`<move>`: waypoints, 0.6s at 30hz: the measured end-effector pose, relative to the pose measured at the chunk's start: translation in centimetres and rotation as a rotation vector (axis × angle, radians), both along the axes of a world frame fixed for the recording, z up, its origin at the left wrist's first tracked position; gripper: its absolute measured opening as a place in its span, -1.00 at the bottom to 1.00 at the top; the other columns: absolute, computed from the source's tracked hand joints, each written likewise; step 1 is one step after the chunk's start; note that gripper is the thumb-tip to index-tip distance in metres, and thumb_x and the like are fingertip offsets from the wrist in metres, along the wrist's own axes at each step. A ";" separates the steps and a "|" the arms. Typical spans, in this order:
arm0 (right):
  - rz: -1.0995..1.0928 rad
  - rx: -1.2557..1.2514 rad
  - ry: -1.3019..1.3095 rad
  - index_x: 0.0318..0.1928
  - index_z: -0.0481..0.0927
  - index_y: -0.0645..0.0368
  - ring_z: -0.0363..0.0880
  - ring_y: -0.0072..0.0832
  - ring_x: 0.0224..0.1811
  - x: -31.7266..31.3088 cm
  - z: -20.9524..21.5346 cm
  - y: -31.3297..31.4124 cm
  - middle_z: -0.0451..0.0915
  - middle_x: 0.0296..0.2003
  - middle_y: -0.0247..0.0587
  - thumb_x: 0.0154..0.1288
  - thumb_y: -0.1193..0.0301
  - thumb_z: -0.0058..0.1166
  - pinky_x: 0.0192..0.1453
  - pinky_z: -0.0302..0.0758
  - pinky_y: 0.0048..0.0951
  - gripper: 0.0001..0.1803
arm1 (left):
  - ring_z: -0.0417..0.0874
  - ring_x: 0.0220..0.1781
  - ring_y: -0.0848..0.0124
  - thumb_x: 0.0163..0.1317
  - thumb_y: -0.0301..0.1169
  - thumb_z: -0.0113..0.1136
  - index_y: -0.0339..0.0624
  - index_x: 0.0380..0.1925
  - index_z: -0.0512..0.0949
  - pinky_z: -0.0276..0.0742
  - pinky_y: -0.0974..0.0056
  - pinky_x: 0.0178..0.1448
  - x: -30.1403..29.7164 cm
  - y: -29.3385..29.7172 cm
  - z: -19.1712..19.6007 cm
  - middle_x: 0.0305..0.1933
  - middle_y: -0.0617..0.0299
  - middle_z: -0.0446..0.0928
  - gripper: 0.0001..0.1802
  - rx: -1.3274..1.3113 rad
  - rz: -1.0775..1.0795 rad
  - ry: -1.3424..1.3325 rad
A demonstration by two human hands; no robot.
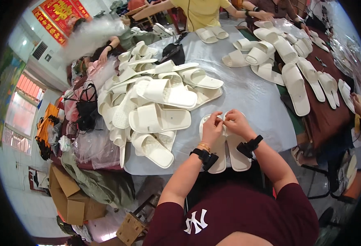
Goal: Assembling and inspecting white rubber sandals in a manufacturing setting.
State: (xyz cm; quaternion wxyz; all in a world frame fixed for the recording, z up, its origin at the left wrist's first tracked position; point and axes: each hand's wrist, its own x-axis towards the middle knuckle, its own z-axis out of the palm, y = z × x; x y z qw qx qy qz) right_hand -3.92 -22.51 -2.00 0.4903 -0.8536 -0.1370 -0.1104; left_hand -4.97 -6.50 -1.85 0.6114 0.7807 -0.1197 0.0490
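Observation:
A pair of cream slippers lies side by side at the table's near edge, a left slipper and a right slipper, toes away from me. Over their far ends are my left hand and my right hand, close together. Both have thumb and fingers pinched; anything between them is too small to make out. My hands partly cover the slippers' straps. Just left of my left hand, a large heap of cream slippers is piled on the table.
A plastic-covered grey table spreads before me. More slippers lie at its right and on a brown table. A black bag sits behind the heap. Co-workers stand across, one in a yellow shirt. A cardboard box stands lower left.

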 end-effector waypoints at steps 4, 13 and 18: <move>0.028 -0.070 -0.058 -0.52 0.65 0.21 0.57 -0.10 -0.21 0.2 -0.3 -0.2 0.63 -0.33 -0.03 -0.01 0.35 0.20 -0.15 0.48 -0.20 -0.83 | 0.62 -0.35 0.44 0.17 -0.54 0.13 -0.21 -0.07 0.54 0.53 0.35 -0.22 -0.1 -0.1 -0.4 -0.37 0.16 0.61 -0.71 0.036 0.011 -0.017; 0.050 0.117 0.030 -0.40 0.55 0.27 0.54 -0.23 -0.19 0.2 -0.1 -1.0 0.59 -0.30 -0.08 0.10 0.45 0.13 -0.08 0.44 -0.31 -0.88 | 0.64 -0.33 0.28 0.17 -0.47 0.18 -0.26 -0.21 0.59 0.53 0.29 -0.22 -0.2 -0.5 0.3 -0.34 0.04 0.61 -0.81 0.048 0.060 -0.142; -0.012 0.160 0.017 -0.41 0.53 0.27 0.55 -0.22 -0.18 -0.3 -0.1 -0.6 0.59 -0.26 -0.06 0.12 0.50 0.09 -0.08 0.45 -0.33 -0.92 | 0.55 -0.41 0.16 0.13 -0.41 0.18 -0.27 -0.33 0.62 0.45 0.19 -0.30 -0.2 -0.5 0.9 -0.45 0.07 0.54 -0.83 0.212 0.017 -0.267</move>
